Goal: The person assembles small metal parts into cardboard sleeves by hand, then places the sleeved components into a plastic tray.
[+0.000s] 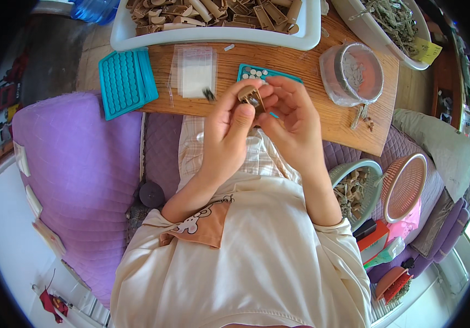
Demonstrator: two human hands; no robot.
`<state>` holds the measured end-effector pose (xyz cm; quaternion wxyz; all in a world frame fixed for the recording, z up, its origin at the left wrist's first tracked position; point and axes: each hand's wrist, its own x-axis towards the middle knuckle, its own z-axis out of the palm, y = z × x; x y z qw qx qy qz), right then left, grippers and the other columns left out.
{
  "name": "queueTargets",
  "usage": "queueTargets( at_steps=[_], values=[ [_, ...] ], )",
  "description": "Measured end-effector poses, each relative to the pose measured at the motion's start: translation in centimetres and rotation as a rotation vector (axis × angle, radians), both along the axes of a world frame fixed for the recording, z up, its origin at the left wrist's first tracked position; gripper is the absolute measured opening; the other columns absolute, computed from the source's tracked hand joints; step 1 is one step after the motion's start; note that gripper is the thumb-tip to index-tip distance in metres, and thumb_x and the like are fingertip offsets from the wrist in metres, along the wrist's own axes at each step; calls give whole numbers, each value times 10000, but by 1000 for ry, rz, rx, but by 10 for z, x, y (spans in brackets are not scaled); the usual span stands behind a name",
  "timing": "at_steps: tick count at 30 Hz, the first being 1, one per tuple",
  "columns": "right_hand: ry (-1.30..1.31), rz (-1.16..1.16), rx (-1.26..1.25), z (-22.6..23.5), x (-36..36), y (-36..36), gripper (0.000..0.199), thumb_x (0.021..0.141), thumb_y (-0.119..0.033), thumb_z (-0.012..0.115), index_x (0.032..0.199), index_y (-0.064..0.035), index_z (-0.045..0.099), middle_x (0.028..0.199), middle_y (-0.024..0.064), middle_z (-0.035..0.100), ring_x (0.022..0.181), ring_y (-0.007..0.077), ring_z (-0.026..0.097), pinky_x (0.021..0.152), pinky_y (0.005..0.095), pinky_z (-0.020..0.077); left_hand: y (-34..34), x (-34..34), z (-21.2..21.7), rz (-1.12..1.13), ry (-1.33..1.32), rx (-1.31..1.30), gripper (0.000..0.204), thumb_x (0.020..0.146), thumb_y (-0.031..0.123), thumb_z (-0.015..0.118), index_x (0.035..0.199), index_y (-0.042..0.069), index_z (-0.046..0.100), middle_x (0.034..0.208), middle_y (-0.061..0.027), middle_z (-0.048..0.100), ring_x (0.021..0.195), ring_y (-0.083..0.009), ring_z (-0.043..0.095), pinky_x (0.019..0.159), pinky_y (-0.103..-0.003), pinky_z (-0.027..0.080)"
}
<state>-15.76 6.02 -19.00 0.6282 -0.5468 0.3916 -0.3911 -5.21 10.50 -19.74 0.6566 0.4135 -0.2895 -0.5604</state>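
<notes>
Above the table's near edge, a small brown plastic casing (257,106) is in my hands, its open side showing metallic or dark parts inside. My left hand (228,131) grips it, thumb pressed on its front. A dark, blurred tuft (209,94) sticks out beside the left fingers. My right hand (295,123) is closed around the casing's right edge with curled fingers. A tiny blue strip (274,115) shows by the right thumb; whether it is held I cannot tell. Behind the hands is a teal tray (287,76) with several white round pieces (253,72).
A white bin (216,38) of brown casings stands at the back. Left are teal moulded trays (128,82) and clear plastic bags (196,71). Right stand a round tub (352,71) of grey pieces and a basin (418,59) of wire bundles. Baskets (374,180) are lower right.
</notes>
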Motion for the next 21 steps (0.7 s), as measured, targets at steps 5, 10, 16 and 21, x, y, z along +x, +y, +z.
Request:
queueTargets(
  at_steps=[5,10,16,21],
  values=[
    [166,1,-44,-9,2,6,348,666,56,574,996,8,472,797,90,575,742,136,587,666,246,491,10,-6,1,23,-150,81,282,852,71,449,1126,9,423,1028,-129,535,941,-158,517,812,-249,407],
    [240,213,73,-18,-4,0,332,692,15,580,1010,14,482,808,94,583,738,140,591,632,246,483,18,3,-21,-87,-130,141,323,844,87,471,1155,24,412,1049,-136,527,953,-161,520,790,-246,429],
    [473,187,-240,-52,-19,-43,302,699,-42,608,982,-23,503,812,102,593,720,184,590,618,284,472,23,26,-29,-149,255,385,395,831,159,502,1183,27,381,1051,-150,523,871,-217,577,714,-280,505],
    [907,111,-657,-71,-14,-46,251,701,-17,583,943,-55,529,783,109,584,687,240,569,582,309,464,25,30,-25,-171,327,389,394,827,139,507,1185,28,383,1046,-141,521,838,-219,589,690,-289,522]
  ],
)
